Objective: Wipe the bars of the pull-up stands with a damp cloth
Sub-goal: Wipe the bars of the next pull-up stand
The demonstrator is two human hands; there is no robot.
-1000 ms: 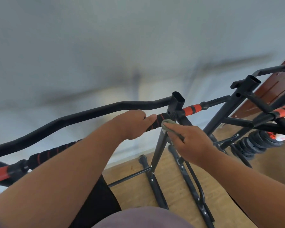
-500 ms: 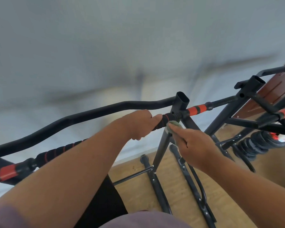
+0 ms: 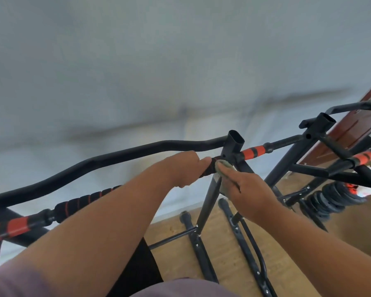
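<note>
My left hand (image 3: 185,168) is wrapped around the black foam grip (image 3: 206,171) of the near pull-up stand (image 3: 210,196), fingers curled over the top, thumb pointing toward the upright post. My right hand (image 3: 247,194) holds the grey-green cloth (image 3: 223,163); the fingers press it against the stand where the grip bar meets the upright post, just below the open tube end (image 3: 236,139). How the lower part of the cloth is gathered I cannot tell; it is hidden under my palm.

The curved black top bar (image 3: 116,156) runs left from the post, behind my left forearm. Lower left, the grip bar shows ribbed black foam and an orange-and-black taped section (image 3: 13,227). A matching orange band (image 3: 253,152) sits just right of the post.

Obstructions: my left forearm covers the middle stretch of the grip bar. A second pull-up stand (image 3: 317,133) stands close on the right, its crossbars overlapping the view toward the first stand's right end. Behind it, a stack of black weight plates (image 3: 332,199) lies on the wooden floor (image 3: 223,249). A reddish-brown wooden panel (image 3: 356,125) leans at the far right edge. The stand's base rails (image 3: 201,254) rest on the floor beneath my hands. The grey wall (image 3: 159,61) fills the background.
</note>
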